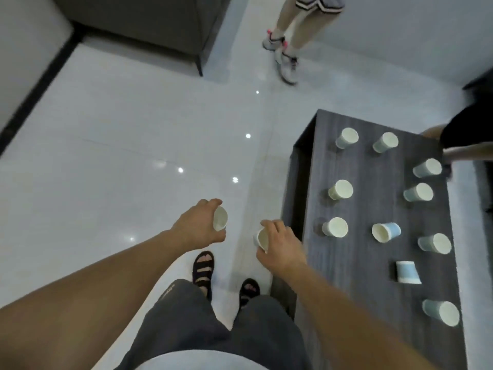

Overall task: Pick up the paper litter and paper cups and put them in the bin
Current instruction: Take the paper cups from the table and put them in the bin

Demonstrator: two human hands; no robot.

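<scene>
— Left of the surface (360, 265), what have you?
— My left grip (198, 227) curls round one paper cup (220, 218); my right grip (282, 248), nearer the surface, holds a second cup (261, 240).
— The bin?
— Out of view. Ten more cups (335, 227) sit on the surface, to my right.

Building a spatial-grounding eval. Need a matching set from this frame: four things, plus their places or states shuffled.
Things:
1. left hand
2. light-blue cup
3. black sandals
4. grey sneakers

Places or states:
A. lying on its side on the dark table
B. on a second person, far across the floor
C. gripping a paper cup above the floor
D. on the camera wearer's feet, below the hands

Pairs: 1-C, 2-A, 3-D, 4-B
</scene>
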